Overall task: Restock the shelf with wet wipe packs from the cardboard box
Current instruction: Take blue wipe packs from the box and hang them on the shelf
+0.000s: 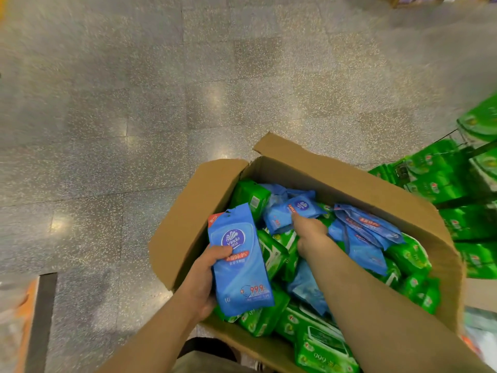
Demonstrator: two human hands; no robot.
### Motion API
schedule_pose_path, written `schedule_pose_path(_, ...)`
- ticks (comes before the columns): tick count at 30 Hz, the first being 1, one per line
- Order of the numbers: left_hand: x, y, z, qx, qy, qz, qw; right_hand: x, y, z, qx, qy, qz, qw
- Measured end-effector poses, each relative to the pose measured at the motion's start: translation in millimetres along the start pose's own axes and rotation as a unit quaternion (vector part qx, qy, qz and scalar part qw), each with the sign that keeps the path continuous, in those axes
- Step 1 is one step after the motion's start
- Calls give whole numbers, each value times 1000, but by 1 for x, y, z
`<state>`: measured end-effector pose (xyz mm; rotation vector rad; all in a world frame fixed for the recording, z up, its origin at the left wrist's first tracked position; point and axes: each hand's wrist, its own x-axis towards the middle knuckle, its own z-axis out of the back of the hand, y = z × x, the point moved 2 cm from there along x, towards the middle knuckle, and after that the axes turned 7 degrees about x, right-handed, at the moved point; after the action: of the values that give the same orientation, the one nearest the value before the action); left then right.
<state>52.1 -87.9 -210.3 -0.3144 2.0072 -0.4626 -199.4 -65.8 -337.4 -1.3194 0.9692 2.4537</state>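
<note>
Grey speckled floor [134, 103] fills most of the view, shiny with spots of light. On it sits a big brown cardboard box [188, 224] with its flaps folded open. The box is full of wet wipe packs, blue ones and green ones [271, 251] all mixed up in a heap. At the right edge, rows of green packs fill a shelf [462, 184] just beside the box. That looks like the place to fill.

The person's left hand [200, 281] holds one blue pack [239, 262] above the near left corner of the box. The fingers are curled behind it and the thumb presses on its front, so this grip is closed on the pack. The right hand [309, 230] reaches deep into the middle of the box and is touching another blue pack [293, 211]. The back of the hand hides its fingers, so one cannot tell if this grip is open or closed.

The step now seems to be picking out blue packs to gather in the left hand. To do it well, the right hand should pinch just one pack by its flat top edge and lift it straight up, so the packs beside it do not come along or spill out. The packs look soft and slippery, so a firm hold helps. Stacking each new pack flat on the one in the left hand would keep the pile neat.
</note>
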Motion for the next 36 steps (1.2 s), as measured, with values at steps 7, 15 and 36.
schedule_pose_path(7, -4, -3, 3, -22, 27, -16, 999, 4, 6, -6, 77, -82, -14, 994)
schedule_pose_path(15, -3, 3, 7, 8, -2, -22, 1000, -40, 7, -1, -34, -134, 49, 989)
schedule_pose_path(36, -9, 1, -66, 24, 77, 5, 997, -224, 28, 82, 153, 151, 284, 934)
